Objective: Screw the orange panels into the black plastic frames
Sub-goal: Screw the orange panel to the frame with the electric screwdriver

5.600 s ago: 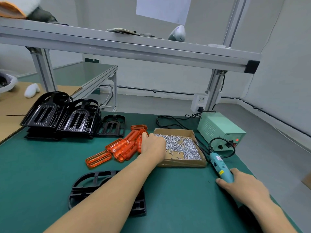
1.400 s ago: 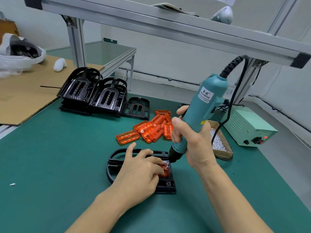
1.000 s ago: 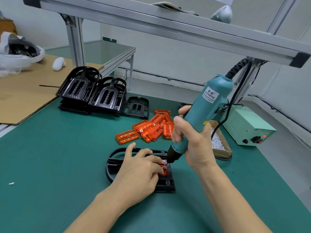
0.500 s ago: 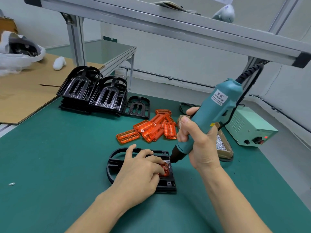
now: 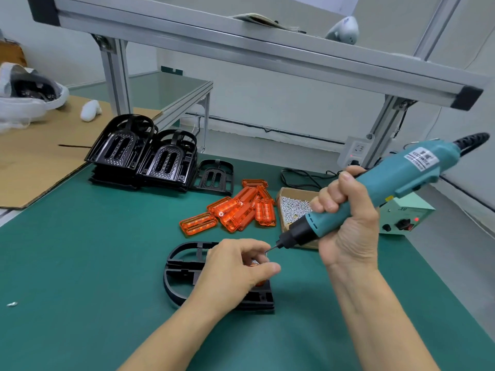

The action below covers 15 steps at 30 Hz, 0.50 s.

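Tabletop (image 5: pixel 80 263) green, carrying everything in reach. Far left of both hands, well apart: stacked black frames (image 5: pixel 142 156), tilted up, waiting. Directly under the left hand (image 5: pixel 235 269): one black plastic frame (image 5: pixel 182 271) lying flat, with an orange panel (image 5: pixel 259 283) seated in it and almost wholly hidden by the palm. Left hand fingers curled, fingertips pinched together just at the driver's bit; likely holding a screw, though too small to confirm. Beyond the left hand, between the two hands: loose pile of orange panels (image 5: pixel 235 212). Just behind the right hand (image 5: pixel 345 223): cardboard box of screws (image 5: pixel 294 207). Right hand wrapped firmly round the teal electric screwdriver (image 5: pixel 375 194), tool tilted, bit tip (image 5: pixel 270 249) touching or nearly touching the left fingertips, above the frame and not yet at a hole. Farther right: power supply box (image 5: pixel 407 215), red light on.

Risks, as judgement: screw slipping off the bit during transfer; slanted driver cross-threading the plastic; trigger pressed early, nipping fingertips; panel shifting once the left hand lifts.
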Tool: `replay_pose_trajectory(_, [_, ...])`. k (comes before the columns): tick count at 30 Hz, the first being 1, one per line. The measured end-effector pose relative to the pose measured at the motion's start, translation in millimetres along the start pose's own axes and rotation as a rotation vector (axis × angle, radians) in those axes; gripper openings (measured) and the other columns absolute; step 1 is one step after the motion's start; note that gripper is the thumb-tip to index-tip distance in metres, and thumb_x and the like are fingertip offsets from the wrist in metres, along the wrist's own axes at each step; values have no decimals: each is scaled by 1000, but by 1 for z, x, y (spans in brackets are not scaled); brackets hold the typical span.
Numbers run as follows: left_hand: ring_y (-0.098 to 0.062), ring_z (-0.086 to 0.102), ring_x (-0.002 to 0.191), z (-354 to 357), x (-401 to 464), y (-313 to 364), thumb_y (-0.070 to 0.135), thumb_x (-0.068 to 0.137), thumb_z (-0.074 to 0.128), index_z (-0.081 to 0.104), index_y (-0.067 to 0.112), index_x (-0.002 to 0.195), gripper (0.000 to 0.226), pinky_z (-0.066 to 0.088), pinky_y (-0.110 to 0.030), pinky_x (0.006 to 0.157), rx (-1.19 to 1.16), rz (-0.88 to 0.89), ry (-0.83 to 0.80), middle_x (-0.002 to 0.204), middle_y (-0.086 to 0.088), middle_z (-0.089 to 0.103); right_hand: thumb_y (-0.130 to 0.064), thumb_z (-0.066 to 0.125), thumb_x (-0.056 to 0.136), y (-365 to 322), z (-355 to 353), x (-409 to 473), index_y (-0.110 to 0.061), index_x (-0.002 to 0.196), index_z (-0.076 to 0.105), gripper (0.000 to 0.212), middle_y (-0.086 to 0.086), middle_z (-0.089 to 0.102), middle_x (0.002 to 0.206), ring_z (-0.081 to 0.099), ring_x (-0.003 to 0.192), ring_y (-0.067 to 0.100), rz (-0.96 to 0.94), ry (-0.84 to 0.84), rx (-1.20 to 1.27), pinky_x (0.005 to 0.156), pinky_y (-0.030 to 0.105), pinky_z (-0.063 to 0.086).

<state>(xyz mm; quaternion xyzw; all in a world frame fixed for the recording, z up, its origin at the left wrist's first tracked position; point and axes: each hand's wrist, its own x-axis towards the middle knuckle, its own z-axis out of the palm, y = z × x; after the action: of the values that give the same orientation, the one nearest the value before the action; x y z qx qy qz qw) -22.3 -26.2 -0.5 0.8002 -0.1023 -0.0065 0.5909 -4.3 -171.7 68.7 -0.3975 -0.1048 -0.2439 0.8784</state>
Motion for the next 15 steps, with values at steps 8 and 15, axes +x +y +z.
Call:
replay_pose_trajectory(8, [-9, 69, 78, 0, -5, 1, 18, 83, 71, 78, 23, 77, 10, 53, -28, 80, -196, -15, 8, 76, 5, 74, -7, 53, 83, -9, -1, -3, -22, 83, 53, 15, -9, 39, 53, 37, 43, 5, -9, 4, 46, 45, 19, 38])
replay_pose_trajectory(15, [-2, 69, 83, 0, -7, 1, 20, 81, 73, 78, 33, 77, 15, 52, -32, 87, -208, 1, -10, 78, 10, 74, -8, 53, 82, -14, 2, -4, -22, 84, 52, 14, -9, 38, 53, 36, 42, 5, -8, -9, 44, 45, 19, 37])
